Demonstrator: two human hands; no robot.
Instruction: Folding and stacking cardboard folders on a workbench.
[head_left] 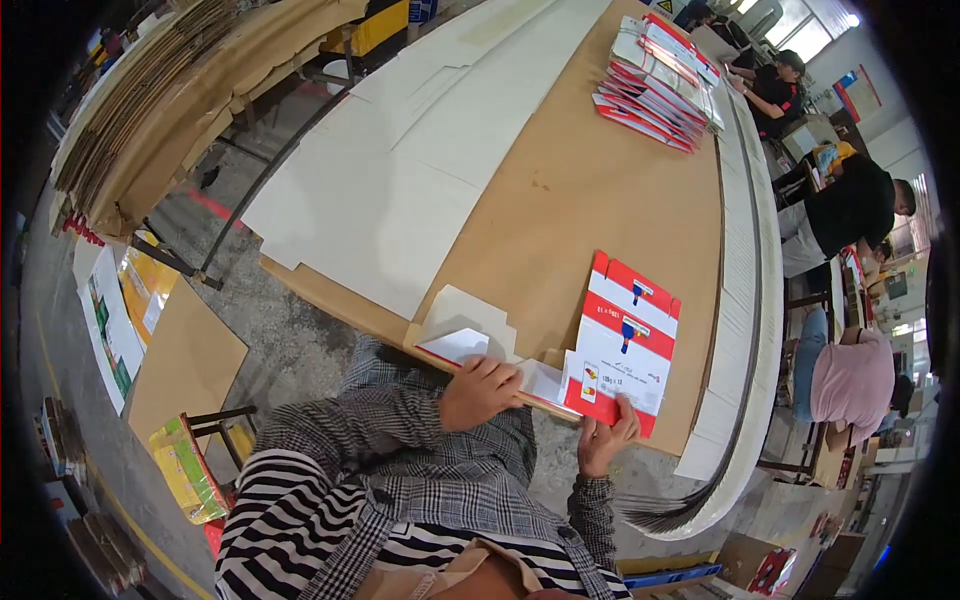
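Note:
A red-and-white printed carton blank [628, 340] lies at the near edge of the brown cardboard-covered table, its printed face up. Joined to it or lying against it on the left, I cannot tell which, are plain white flaps [543, 381] and a grey-white board piece [470, 312]. My left hand [482, 392] is closed with curled fingers over the white flap at the table's edge. At the blank's lower red edge, my right hand [610, 436] grips it, fingertips on the printed side and the rest underneath.
Large white board sheets [420, 130] cover the table's left side. A stack of folded red-and-white cartons [665, 85] sits at the far end. Along the right edge runs a long row of white sheets [745, 300]. Brown cardboard [150, 110] is piled at left; several people work at right.

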